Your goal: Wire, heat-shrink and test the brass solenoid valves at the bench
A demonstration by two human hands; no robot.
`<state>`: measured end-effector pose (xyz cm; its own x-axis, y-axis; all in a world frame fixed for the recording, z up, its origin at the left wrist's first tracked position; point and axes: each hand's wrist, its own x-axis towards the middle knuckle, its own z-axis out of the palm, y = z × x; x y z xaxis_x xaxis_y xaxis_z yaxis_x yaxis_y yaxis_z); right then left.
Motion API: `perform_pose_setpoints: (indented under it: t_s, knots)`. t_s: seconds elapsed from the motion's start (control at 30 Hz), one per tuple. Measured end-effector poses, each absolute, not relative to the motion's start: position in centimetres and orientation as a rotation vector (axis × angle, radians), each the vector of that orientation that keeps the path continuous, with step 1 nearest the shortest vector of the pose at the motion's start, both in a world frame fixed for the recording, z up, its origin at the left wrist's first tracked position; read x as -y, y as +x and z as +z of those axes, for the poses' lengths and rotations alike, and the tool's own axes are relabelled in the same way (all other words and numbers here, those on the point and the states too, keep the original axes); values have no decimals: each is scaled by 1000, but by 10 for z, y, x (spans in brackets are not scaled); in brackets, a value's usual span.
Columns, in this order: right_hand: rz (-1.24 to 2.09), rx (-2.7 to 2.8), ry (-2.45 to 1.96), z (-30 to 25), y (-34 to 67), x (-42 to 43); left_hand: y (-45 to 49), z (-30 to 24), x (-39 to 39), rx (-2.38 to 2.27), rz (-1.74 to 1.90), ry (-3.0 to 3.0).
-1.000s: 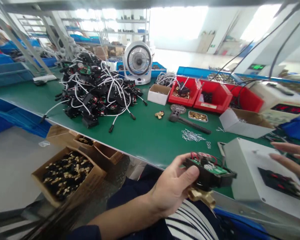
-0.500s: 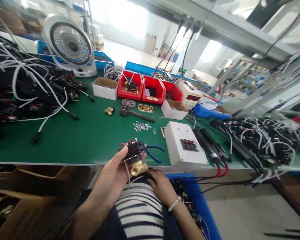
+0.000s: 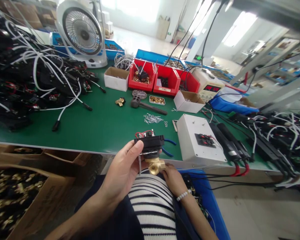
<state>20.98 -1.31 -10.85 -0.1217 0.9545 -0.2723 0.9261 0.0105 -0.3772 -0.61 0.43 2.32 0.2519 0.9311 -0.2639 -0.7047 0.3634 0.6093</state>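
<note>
My left hand (image 3: 123, 170) grips a black valve unit (image 3: 150, 146) with a brass fitting (image 3: 155, 166) underneath and red wires on top, held just off the near edge of the green table (image 3: 102, 130). My right hand (image 3: 172, 178), with a pearl bracelet at the wrist, rests low by my lap, its fingers curled at the brass fitting. Blue-handled pliers (image 3: 168, 148) lie right behind the unit, next to a white test box (image 3: 197, 143).
A heap of black units with white cables (image 3: 32, 83) fills the left. A fan (image 3: 82, 31), red bins (image 3: 152, 78), small cardboard boxes (image 3: 116, 78), a mallet (image 3: 146, 105), loose clips (image 3: 152, 118). Cardboard boxes of brass parts (image 3: 10, 193) below left; a blue bin (image 3: 205, 200) beside me.
The view swung right, then steadied. My right hand came down from the white box to the brass fitting under the unit. The left hand keeps its hold.
</note>
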Motion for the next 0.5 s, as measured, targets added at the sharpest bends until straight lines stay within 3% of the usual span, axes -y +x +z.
perform_pose_setpoints:
  t_s: [0.5]
  knots:
    - [681, 2248, -2039, -113, 207, 15, -9, 27, 1, -595, 1138, 470]
